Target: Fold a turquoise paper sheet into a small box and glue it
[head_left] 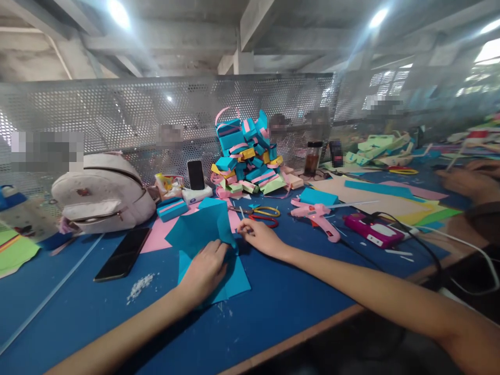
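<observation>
A creased sheet of blue paper point(207, 226) stands partly folded up from the table in front of me, its lower part lying flat. My left hand point(207, 268) is closed on the paper's right side, fingers curled over it. Just right of the sheet's edge, my right hand point(260, 237) has thumb and fingers pinched together; what is between them is too small to make out. Behind the right hand lie scissors point(265, 211) with red and yellow handles. A pink glue gun point(318, 216) rests farther right, a clear glue stick poking from its back.
A pile of blue paper bags point(230, 138) stands at the back. Left are a pale backpack point(103, 192), a dark phone point(125, 255) and white crumbs point(140, 287). Right are a magenta power box point(373, 230), cables and a co-worker's hands point(474, 179).
</observation>
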A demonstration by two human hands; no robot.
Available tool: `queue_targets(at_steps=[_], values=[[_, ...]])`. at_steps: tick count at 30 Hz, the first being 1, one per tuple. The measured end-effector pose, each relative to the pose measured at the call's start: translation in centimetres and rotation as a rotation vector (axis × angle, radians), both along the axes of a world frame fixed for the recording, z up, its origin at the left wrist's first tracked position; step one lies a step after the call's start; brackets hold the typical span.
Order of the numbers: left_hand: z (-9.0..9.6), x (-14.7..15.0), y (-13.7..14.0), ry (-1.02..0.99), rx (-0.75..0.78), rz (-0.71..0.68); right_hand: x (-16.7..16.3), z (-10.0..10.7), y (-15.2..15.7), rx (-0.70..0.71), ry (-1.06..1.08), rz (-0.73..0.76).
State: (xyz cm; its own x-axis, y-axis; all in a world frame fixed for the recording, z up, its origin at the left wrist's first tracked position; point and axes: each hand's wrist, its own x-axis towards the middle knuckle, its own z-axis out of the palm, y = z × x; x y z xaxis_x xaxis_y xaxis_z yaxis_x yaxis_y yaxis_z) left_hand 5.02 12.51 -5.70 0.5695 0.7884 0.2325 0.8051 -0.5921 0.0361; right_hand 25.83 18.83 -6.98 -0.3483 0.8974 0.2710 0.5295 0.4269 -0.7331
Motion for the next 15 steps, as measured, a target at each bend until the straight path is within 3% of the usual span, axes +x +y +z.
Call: queue_targets(at_steps=[6, 15], values=[[0.63, 0.34, 0.19, 0.112, 0.044, -0.065, 0.46, -0.52, 0.27, -0.027, 0.063, 0.032], [0.92, 0.03, 0.16, 0.001, -0.051, -0.123, 0.44, -0.13, 0.17, -0.065, 0.098, 0.053]])
